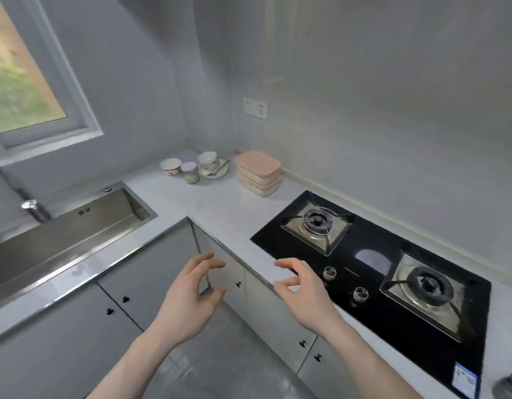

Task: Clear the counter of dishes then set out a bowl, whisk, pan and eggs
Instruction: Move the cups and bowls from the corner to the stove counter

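- A window [21, 82] fills the upper left wall, with blurred greenery behind the glass.
- A steel sink [85, 226] is sunk into the left run of the counter [214, 208]; a tap [33, 207] stands at its left rim.
- The left hand [188, 300] hangs in the air in front of the cabinet doors [151, 272] below the counter's inner corner, fingers loosely curved, thumb apart, gripping nothing.
- In the counter's back corner stands a cluster of dishes: a small patterned bowl [170, 166], just right of it a lidded glass jar [190, 172], then a second bowl [207, 160] sitting on a plate [217, 172] with a spoon [219, 169] lying across it.
- Just right of the plate, against the back wall, two pink-lidded containers [259, 172] are stacked one on the other.
- A wall socket panel [255, 108] sits above them; its markings are too small to read.
- The right hand [303, 289] hovers over the counter's front edge beside the hob, fingers relaxed and bent, holding nothing.
- A black glass two-burner gas hob [373, 254] lies in the right run of the counter, two knobs [329, 272] near its front edge. Faint brand lettering beside them is unreadable, as is the sticker [466, 380] at its front right corner.
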{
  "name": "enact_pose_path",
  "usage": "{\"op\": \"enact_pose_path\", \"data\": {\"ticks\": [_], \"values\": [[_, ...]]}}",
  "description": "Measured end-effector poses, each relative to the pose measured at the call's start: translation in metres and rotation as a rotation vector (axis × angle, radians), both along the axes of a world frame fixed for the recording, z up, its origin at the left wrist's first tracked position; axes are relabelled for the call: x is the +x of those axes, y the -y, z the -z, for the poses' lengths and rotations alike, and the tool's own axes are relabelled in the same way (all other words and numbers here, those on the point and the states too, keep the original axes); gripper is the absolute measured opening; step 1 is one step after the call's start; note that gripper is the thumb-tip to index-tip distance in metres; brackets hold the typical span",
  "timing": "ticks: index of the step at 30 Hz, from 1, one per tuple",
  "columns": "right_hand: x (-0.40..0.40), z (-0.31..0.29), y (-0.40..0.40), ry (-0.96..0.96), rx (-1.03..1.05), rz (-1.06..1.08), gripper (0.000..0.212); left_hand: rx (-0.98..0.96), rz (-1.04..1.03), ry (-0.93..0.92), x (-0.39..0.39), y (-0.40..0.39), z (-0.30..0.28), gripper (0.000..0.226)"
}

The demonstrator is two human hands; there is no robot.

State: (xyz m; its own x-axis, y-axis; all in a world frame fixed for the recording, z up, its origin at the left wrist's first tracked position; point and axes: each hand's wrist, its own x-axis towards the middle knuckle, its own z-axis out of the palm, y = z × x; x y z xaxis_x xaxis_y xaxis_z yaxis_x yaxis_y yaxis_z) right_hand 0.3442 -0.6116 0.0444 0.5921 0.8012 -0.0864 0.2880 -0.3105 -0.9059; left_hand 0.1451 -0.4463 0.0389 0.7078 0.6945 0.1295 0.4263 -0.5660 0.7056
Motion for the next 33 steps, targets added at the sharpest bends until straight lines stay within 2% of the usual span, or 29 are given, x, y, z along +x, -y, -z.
{"op": "enact_pose_path", "data": {"ticks": [6, 13, 24, 29, 33], "values": [[-0.027, -0.019, -0.077, 0.015, 0.016, -0.18, 0.031, 0.028, -0.184, 0.036, -0.068, -0.042, -0.002, 0.037], [-0.035, -0.034, -0.168, 0.036, 0.049, -0.306, 0.032, 0.065, -0.351, 0.048, -0.105, -0.107, -0.015, 0.037], [0.015, -0.03, -0.318, -0.012, 0.099, -0.333, 0.032, 0.067, -0.362, -0.002, -0.052, -0.244, -0.028, 0.033], [0.058, -0.02, -0.384, -0.037, 0.069, -0.311, 0.032, 0.051, -0.357, -0.039, -0.015, -0.3, -0.028, 0.035], [0.062, -0.016, -0.442, -0.039, 0.047, -0.368, 0.032, 0.027, -0.398, -0.042, -0.012, -0.337, -0.028, 0.034]]}}
